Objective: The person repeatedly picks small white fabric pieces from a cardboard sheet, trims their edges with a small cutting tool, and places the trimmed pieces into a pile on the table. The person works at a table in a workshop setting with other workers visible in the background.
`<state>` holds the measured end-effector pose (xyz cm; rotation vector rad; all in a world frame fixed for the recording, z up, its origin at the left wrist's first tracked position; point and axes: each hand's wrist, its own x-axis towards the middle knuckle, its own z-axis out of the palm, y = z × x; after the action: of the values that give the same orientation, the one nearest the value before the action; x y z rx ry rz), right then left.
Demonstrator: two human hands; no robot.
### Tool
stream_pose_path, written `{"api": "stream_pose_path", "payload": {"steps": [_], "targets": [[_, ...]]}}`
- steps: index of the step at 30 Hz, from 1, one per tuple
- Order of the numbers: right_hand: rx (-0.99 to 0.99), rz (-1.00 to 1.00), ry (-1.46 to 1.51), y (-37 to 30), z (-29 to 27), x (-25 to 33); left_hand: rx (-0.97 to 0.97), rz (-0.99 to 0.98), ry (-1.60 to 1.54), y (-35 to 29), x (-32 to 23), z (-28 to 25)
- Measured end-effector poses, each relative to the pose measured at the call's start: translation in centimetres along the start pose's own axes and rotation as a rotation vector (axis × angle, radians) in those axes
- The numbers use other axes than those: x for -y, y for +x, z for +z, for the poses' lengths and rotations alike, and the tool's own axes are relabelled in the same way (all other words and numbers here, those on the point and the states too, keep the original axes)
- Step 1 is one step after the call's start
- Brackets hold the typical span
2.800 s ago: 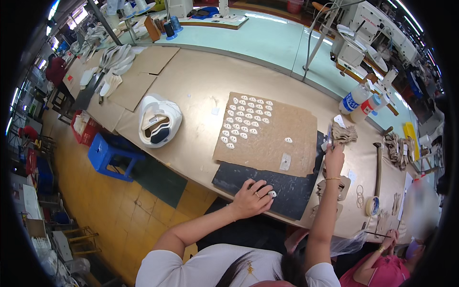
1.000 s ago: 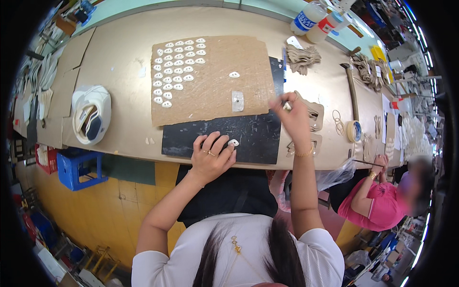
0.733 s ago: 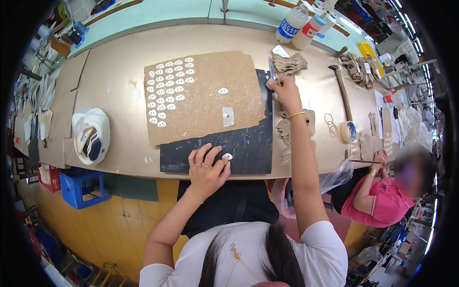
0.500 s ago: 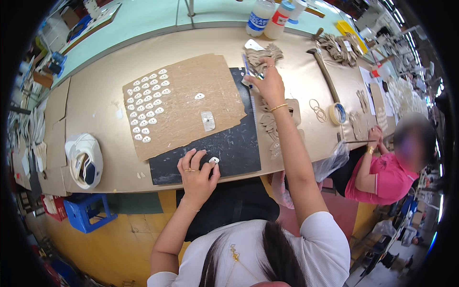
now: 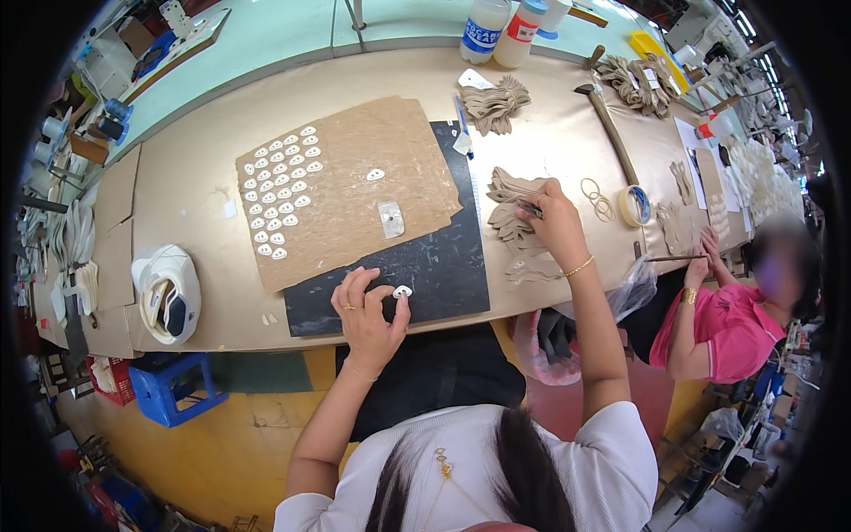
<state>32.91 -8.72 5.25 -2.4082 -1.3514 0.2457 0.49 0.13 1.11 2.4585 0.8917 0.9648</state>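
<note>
Tabletop [image 5: 560,133] | left fingers [image 5: 402,308] pinch white piece [image 5: 403,291] | right fingers [image 5: 552,195] by brown pieces [image 5: 508,218], hold unclear

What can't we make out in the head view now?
All head view:
Dark thing in the right hand: kind unclear, mostly covered by that hand.
White piece at the left hand: too small to tell pinched from touched.
Blue-labelled bottle: top cut off by upper edge.
Tan stack: layers too small to count.
</note>
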Motion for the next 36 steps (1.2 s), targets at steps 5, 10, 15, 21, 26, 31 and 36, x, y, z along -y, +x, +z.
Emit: {"api": "stream_pose_path", "payload": {"steps": [5,10,15,21,26,31,36], "targets": [[-0.062,0.008,-0.003,-0.3,1.0,-0.1,-0.041,0.044,-0.004,-0.3,0.2,0.0],[-0.108,-0.005,0.102,-0.4,0.5,-0.2,-0.066,0.067,-0.014,-0.4,0.2,0.1],[-0.133,0.168,0.488,0.2,-1.5,-1.7,-0.089,0.086,-0.060,-0.6,0.4,0.2],[-0.292,0.192,0.878,1.1,-5.2,-0.2,-0.119,0.007,-0.229,-0.8,0.8,0.0],[0.130,-0.037,0.889,-1.2,-2.3,6.4,-0.063,-0.100,-0.259,-0.7,0.5,-1.6],[0.552,0.082,0.803,-3.4,2.8,11.1,0.036,-0.178,-0.301,-2.0,-0.5,-2.0],[0.548,0.138,0.773,-5.2,4.7,13.2,0.065,-0.084,-0.197,-3.7,-0.6,-2.0]]}}
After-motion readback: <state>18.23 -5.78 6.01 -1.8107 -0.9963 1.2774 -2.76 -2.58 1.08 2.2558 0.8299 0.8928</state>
